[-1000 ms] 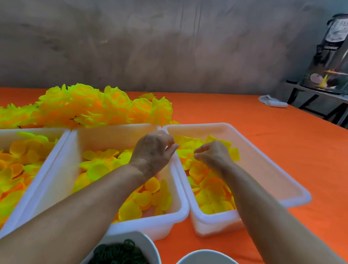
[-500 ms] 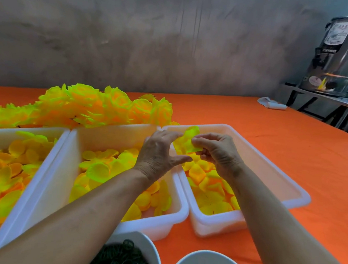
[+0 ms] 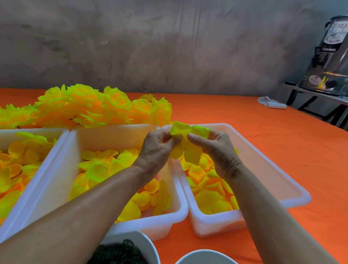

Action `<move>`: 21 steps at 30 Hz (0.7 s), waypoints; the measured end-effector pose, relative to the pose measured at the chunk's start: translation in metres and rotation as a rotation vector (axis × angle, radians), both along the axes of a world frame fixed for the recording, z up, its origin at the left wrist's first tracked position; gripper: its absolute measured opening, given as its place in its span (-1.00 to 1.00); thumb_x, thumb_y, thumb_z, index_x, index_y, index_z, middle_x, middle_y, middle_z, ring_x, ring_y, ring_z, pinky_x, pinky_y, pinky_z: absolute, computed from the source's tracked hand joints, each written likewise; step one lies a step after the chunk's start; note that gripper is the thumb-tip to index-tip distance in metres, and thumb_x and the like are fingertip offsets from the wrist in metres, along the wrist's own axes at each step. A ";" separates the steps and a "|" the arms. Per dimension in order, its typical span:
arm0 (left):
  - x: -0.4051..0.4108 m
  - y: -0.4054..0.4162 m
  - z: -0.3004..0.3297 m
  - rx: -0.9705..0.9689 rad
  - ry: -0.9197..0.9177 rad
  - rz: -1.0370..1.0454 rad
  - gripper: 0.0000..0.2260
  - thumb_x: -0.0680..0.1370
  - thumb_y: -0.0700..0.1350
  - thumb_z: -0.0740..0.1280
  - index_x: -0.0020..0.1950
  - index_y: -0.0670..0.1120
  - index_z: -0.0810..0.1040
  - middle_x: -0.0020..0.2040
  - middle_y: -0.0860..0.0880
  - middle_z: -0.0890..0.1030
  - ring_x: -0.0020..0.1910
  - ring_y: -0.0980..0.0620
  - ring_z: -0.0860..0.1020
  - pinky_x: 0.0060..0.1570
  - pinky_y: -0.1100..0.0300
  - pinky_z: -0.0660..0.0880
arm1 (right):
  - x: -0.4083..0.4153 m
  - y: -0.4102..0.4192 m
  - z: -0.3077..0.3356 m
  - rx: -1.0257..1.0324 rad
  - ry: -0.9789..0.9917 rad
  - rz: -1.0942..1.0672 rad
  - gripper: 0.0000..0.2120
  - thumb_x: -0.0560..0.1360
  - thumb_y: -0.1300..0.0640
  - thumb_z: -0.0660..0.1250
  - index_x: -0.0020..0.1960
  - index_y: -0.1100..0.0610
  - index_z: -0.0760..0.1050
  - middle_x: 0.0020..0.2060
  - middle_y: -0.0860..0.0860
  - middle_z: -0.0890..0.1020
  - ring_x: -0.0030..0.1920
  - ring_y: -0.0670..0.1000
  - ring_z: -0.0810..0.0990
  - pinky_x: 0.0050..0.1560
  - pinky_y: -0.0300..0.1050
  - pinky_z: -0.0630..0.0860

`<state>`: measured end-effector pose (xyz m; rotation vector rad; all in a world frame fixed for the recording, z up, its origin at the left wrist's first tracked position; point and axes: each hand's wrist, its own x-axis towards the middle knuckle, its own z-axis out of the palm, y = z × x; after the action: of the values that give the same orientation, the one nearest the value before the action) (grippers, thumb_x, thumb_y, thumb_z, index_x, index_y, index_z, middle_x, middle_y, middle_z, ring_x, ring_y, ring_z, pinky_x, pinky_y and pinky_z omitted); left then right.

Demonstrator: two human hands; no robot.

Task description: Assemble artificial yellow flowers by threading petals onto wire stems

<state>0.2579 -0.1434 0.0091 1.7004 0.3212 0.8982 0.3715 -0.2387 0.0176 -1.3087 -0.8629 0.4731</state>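
Note:
A yellow petal piece point(image 3: 189, 141) with several lobes is held up between both hands above the white bins. My left hand point(image 3: 157, 149) pinches its left side and my right hand point(image 3: 215, 150) pinches its right side. Under my right hand the right bin point(image 3: 274, 172) holds squarish yellow petals. The middle bin point(image 3: 64, 177) holds round yellow petals, and the left bin point(image 3: 47, 146) holds larger yellow-orange ones. Finished yellow flowers point(image 3: 99, 106) are heaped behind the bins. No wire stem shows.
Two white bowls stand at the front edge; the left bowl point(image 3: 150, 247) holds green rings, the right bowl point(image 3: 206, 261) shows little of its contents. An orange cloth point(image 3: 293, 155) covers the table. A white folded item point(image 3: 271, 103) lies far right. A steel urn point(image 3: 344, 52) stands on a side stand.
Both hands rose out of the right bin, lifting a yellow petal piece. The left hand has closed onto it, so both hands now pinch it higher up.

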 end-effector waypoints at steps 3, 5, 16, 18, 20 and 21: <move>0.000 0.000 0.000 -0.057 0.002 -0.022 -0.87 0.57 -0.24 0.27 -0.01 -0.12 0.61 -0.23 -0.03 0.61 -0.37 0.26 0.54 -0.31 0.38 0.48 | 0.000 0.001 0.001 -0.015 0.079 0.023 -0.92 0.48 0.22 0.33 -0.08 0.17 0.60 -0.27 0.03 0.63 -0.27 -0.05 0.59 -0.24 -0.14 0.55; 0.000 0.000 0.000 -0.077 0.001 -0.007 -0.87 0.58 -0.24 0.26 -0.05 -0.11 0.61 -0.27 -0.01 0.60 -0.40 0.27 0.52 -0.35 0.39 0.47 | 0.003 0.002 0.002 -0.028 0.130 0.037 -0.91 0.50 0.21 0.31 -0.09 0.16 0.60 -0.25 0.04 0.64 -0.26 -0.04 0.62 -0.19 -0.10 0.57; -0.003 -0.002 0.000 -0.073 -0.020 -0.006 -0.90 0.54 -0.24 0.33 -0.08 -0.07 0.61 -0.26 0.05 0.63 -0.36 0.29 0.57 -0.34 0.42 0.48 | 0.001 0.002 -0.005 0.006 -0.049 -0.065 -0.94 0.41 0.31 0.41 -0.25 0.24 0.59 -0.46 -0.01 0.58 -0.42 -0.06 0.42 -0.39 -0.24 0.36; -0.004 -0.002 0.001 -0.079 -0.024 -0.011 -0.92 0.53 -0.24 0.34 -0.06 -0.10 0.61 -0.23 0.02 0.63 -0.34 0.27 0.57 -0.32 0.39 0.50 | 0.001 0.001 -0.005 0.013 -0.073 -0.068 -0.89 0.40 0.31 0.42 -0.29 0.21 0.57 -0.52 -0.06 0.56 -0.50 -0.13 0.40 -0.46 -0.31 0.34; -0.003 -0.001 0.001 -0.079 -0.016 -0.008 -0.93 0.53 -0.23 0.34 -0.04 -0.14 0.61 -0.21 -0.02 0.64 -0.32 0.24 0.57 -0.30 0.37 0.51 | 0.002 0.001 -0.006 0.028 -0.080 -0.078 -0.86 0.40 0.31 0.42 -0.32 0.22 0.56 -0.56 -0.07 0.54 -0.55 -0.16 0.39 -0.50 -0.33 0.33; -0.004 -0.001 0.001 -0.083 -0.010 -0.006 -0.92 0.53 -0.23 0.34 -0.03 -0.17 0.61 -0.21 -0.04 0.64 -0.32 0.21 0.57 -0.30 0.36 0.51 | 0.001 0.001 -0.006 0.035 -0.080 -0.086 -0.86 0.40 0.31 0.42 -0.33 0.23 0.55 -0.57 -0.07 0.53 -0.56 -0.17 0.38 -0.52 -0.34 0.32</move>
<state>0.2543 -0.1446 0.0099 1.6197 0.3424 0.8769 0.3726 -0.2376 0.0114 -1.3340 -0.8735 0.3386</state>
